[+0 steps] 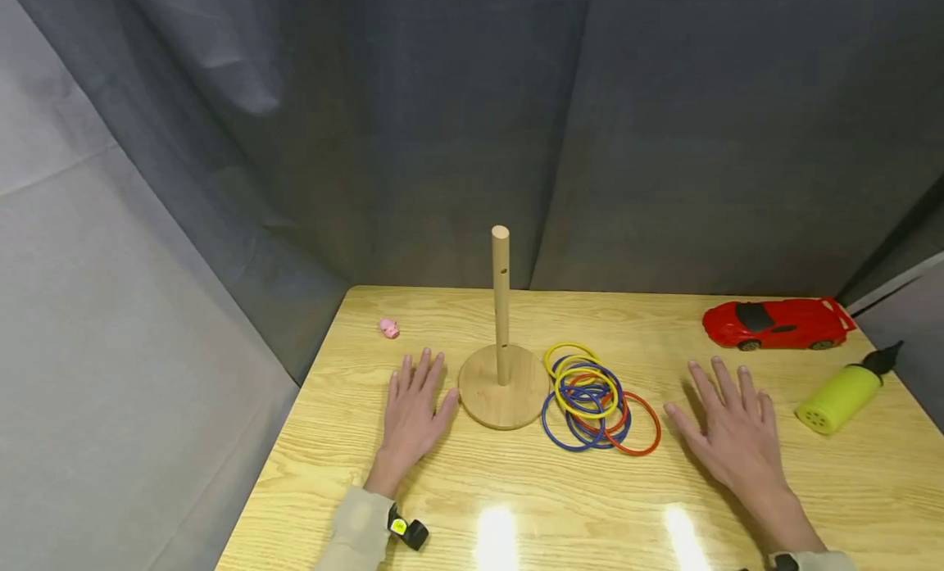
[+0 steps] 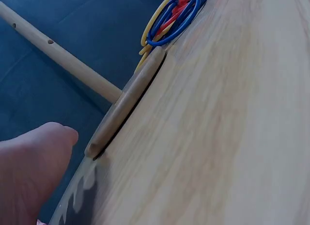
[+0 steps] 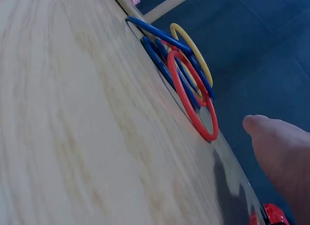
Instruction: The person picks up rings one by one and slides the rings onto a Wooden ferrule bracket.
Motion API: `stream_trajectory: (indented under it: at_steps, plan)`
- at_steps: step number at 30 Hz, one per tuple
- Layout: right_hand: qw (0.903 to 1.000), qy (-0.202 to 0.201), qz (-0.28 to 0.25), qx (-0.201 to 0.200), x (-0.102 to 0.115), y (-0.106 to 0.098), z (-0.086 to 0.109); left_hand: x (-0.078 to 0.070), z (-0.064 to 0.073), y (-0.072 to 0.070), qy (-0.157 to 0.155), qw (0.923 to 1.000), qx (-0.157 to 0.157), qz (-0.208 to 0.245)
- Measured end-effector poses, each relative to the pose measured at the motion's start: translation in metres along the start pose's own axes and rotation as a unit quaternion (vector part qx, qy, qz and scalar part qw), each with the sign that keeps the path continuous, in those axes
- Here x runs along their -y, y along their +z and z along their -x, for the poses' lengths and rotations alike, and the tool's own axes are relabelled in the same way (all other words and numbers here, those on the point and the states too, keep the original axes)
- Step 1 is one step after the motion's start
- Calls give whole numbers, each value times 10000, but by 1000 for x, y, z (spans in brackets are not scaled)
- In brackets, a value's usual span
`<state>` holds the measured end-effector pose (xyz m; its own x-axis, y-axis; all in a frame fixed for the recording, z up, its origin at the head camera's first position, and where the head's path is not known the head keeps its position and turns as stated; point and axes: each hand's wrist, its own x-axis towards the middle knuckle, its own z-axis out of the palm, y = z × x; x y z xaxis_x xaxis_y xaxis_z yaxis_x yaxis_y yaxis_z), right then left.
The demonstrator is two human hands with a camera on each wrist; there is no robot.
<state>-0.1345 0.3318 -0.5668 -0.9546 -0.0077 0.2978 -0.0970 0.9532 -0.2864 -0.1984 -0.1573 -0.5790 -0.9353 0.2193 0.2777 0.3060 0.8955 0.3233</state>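
In the head view my left hand (image 1: 413, 411) is held flat with fingers spread, its thumb close to the round base of a wooden peg stand (image 1: 501, 309). My right hand (image 1: 737, 436) also has its fingers straight and spread, and nothing is in it. Between the hands, a loose pile of yellow, blue and red rings (image 1: 590, 395) lies against the right side of the stand's base. No ring is on the upright peg. The left wrist view shows my thumb (image 2: 41, 162) near the base; the right wrist view has the other thumb (image 3: 278, 147) beside the rings (image 3: 193, 104).
A small pink pig figure (image 1: 388, 328) sits at the back left of the wooden table (image 1: 442, 489). At the back right are a red toy car (image 1: 778, 324) and, nearer, a yellow-green bottle (image 1: 841, 399) with a black nozzle, lying on its side. Dark curtain (image 1: 442, 129) hangs behind.
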Motion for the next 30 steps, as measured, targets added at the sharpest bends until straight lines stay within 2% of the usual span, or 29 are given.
stream_trajectory:
  at_steps: [3,6,9,11,15,21,25,30]
  plan:
    - [9999,-45,-85,-114,6,1,-3,-7,-2,2,34,9997,50,236]
    - [9993,-104,-245,-273,16,3,-6,-19,-5,8,111,9973,188,701]
    - [9978,-141,-510,-404,29,4,-9,-32,-8,14,225,9899,365,1354]
    - [9962,-173,-741,-435,40,4,-12,-40,-11,19,294,9843,361,1700]
    - [9919,-317,-1180,-338,63,4,-17,-53,-20,26,376,9693,131,2427]
    - [9872,-508,-1510,-13,89,8,-29,-62,-37,34,379,9346,17,3535]
    - [9864,-577,-1530,152,97,12,-34,-65,-45,37,374,9178,-144,3950]
    - [9875,-585,-1422,347,101,17,-35,-68,-49,36,397,8996,-179,4345]
